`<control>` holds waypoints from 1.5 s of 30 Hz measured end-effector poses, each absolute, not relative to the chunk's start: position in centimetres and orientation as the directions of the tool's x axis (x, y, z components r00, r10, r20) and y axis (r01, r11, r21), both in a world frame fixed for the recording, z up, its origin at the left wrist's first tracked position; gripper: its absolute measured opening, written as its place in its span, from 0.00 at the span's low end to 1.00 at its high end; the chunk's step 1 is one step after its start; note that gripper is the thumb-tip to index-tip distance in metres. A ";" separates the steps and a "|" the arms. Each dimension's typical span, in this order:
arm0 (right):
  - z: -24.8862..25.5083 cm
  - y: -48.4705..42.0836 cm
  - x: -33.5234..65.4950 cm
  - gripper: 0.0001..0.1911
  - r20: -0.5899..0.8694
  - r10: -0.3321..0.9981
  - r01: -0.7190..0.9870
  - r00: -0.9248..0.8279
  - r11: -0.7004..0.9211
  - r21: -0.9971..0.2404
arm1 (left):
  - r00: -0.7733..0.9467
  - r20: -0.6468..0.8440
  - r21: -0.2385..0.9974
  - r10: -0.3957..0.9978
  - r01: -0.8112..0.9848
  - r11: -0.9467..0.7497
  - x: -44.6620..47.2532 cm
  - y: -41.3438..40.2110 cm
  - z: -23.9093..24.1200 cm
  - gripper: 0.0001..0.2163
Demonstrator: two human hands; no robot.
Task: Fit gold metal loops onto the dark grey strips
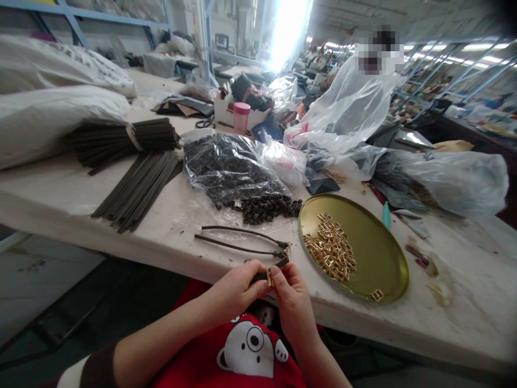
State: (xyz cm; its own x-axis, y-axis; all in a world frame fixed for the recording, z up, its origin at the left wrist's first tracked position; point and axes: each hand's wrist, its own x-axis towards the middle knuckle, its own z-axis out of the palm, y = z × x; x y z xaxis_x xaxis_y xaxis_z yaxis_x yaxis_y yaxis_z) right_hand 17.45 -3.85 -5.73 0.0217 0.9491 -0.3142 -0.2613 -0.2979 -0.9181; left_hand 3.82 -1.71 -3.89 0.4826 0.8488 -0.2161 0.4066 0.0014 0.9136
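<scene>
At the table's front edge my left hand (242, 283) and my right hand (291, 291) meet, fingers closed. Between them is a dark strap (281, 262) with a gold buckle (269, 277) on it. My left hand pinches the strap on one side of the buckle; my right thumb presses at the buckle while the fingers grip the strap. Just beyond lie two finished-looking dark straps (238, 245) with gold metal at their right ends. To the right, a round gold tray (375, 242) bears a heap of gold buckles (333, 250), with one buckle (377, 295) apart near its front rim.
Dark strips (139, 188) lie at the left, below a tied bundle (125, 137). A clear plastic bag (238, 161) spills small black loops (266, 209) mid-table. Behind stand a pink-lidded cup (241, 118) and a white box (224, 111). White sacks (56, 113) fill the far left.
</scene>
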 end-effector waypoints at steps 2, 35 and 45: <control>-5.9 -3.7 17.5 0.08 -0.336 0.942 -0.290 -0.022 -0.327 -0.899 | 0.481 -0.214 0.915 0.850 0.404 0.002 3.8 -1.6 -4.1 0.07; -6.5 -4.0 18.2 0.19 -0.506 0.855 -0.442 -0.114 -0.500 -0.745 | 0.532 -0.133 0.829 0.836 0.522 -0.200 4.2 -0.9 -5.1 0.10; -6.9 -3.8 18.3 0.12 -0.375 0.927 -0.149 -0.015 -0.373 -0.916 | 0.521 -0.208 0.867 0.828 0.490 -0.091 4.0 -1.1 -4.3 0.11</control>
State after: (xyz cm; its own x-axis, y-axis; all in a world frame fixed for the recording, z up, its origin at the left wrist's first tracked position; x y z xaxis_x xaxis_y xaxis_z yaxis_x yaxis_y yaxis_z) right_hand 18.32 -3.85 -6.91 -0.0153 0.9268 -0.3752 -0.1487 -0.3732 -0.9158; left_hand 4.02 -1.05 -4.35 0.5209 0.8280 -0.2077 0.4898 -0.0907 0.8671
